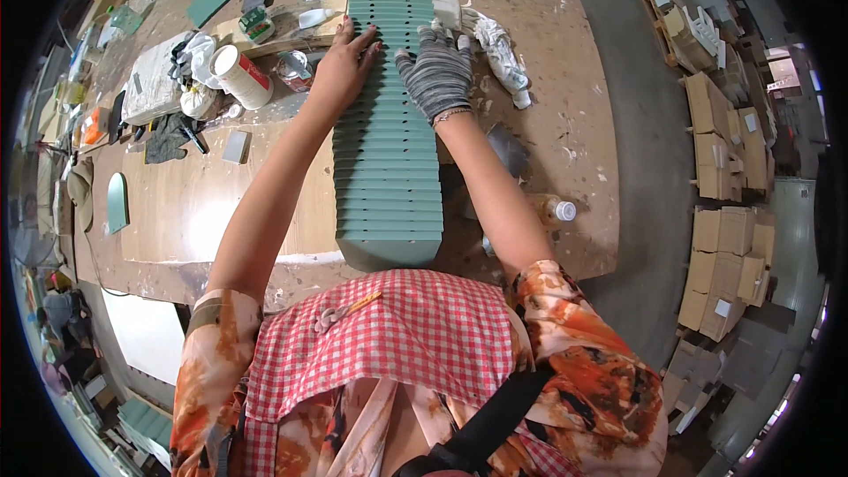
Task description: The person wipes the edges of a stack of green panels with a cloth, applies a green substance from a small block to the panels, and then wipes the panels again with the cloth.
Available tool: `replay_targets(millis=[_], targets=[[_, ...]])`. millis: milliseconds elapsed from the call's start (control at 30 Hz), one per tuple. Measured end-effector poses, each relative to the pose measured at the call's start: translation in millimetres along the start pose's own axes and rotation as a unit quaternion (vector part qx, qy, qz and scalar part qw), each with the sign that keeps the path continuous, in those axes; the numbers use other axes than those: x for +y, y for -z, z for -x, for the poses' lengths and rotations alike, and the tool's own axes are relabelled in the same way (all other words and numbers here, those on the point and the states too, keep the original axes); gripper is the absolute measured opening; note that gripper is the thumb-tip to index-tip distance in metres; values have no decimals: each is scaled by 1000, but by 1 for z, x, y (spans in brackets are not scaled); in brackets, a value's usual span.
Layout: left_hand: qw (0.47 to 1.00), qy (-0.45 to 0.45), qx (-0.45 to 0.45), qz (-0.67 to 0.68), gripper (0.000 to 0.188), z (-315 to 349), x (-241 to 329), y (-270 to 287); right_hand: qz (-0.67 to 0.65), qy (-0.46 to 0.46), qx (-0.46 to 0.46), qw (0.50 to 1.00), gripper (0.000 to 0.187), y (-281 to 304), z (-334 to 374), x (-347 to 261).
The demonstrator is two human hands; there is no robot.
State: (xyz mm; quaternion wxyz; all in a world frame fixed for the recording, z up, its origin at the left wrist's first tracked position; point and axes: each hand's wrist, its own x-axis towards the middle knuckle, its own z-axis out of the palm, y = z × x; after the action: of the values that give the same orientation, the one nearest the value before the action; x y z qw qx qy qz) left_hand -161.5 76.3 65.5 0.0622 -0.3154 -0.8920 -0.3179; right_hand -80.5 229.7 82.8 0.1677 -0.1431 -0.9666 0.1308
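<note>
A long green panel of overlapping slats, with dark holes along both sides of its far half, lies lengthwise in front of me. Its near end is smooth and rounded. My bare left hand rests on the far left edge, its fingers spread over the slats. On the far right edge lies my right hand, in a grey striped glove that leaves the fingertips bare; its thumb is apart from the fingers. Neither hand is wrapped around anything. Under the panel's far end is a whitish block, partly hidden.
Left of the panel stand a white tub, a small can and a green container. A dark glove lies farther left. To the right are a crumpled white cloth and a clear bottle. Cardboard boxes line the right side.
</note>
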Motion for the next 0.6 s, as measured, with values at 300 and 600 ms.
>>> replay_targets(millis=[300, 600], targets=[[999, -30, 17, -8, 43, -1, 5, -5, 73, -2, -18, 997, 61, 0, -5, 5], [994, 41, 97, -36, 85, -6, -23, -21, -247, -117, -110, 956, 87, -19, -10, 12]])
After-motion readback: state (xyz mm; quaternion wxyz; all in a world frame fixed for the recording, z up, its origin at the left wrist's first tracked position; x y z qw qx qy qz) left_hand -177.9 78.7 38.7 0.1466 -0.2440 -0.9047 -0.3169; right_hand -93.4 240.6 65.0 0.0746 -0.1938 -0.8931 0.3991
